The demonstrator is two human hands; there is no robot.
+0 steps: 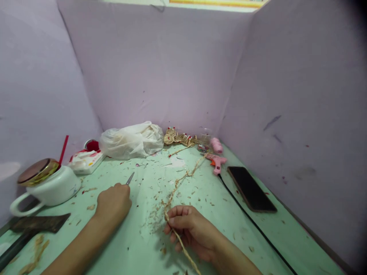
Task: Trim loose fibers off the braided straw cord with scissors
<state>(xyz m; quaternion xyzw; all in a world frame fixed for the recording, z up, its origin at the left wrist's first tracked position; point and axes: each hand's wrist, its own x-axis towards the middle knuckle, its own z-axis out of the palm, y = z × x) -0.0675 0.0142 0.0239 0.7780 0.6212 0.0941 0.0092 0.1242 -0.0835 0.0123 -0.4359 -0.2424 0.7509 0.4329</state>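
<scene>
My left hand [113,202] is closed in a fist near the table's left middle. A short pointed metal blade [130,178] sticks out beyond its knuckles; the handle is hidden, so whether it is scissors or a knife I cannot tell. My right hand [190,229] pinches a twisted straw cord [183,246] between thumb and fingers. From the pinch, one end runs down past the lower edge of view, while the other stretches away over the table to a pink glue gun [216,161].
Left stand a white mug [59,189] with a jar on top, a hammer-like tool [40,223] and a tissue pack [86,162]. Behind lie a plastic bag [133,140] and coiled straw pieces [169,136]. Pink thread [216,145] and a phone [252,189] are right. Scraps litter the table.
</scene>
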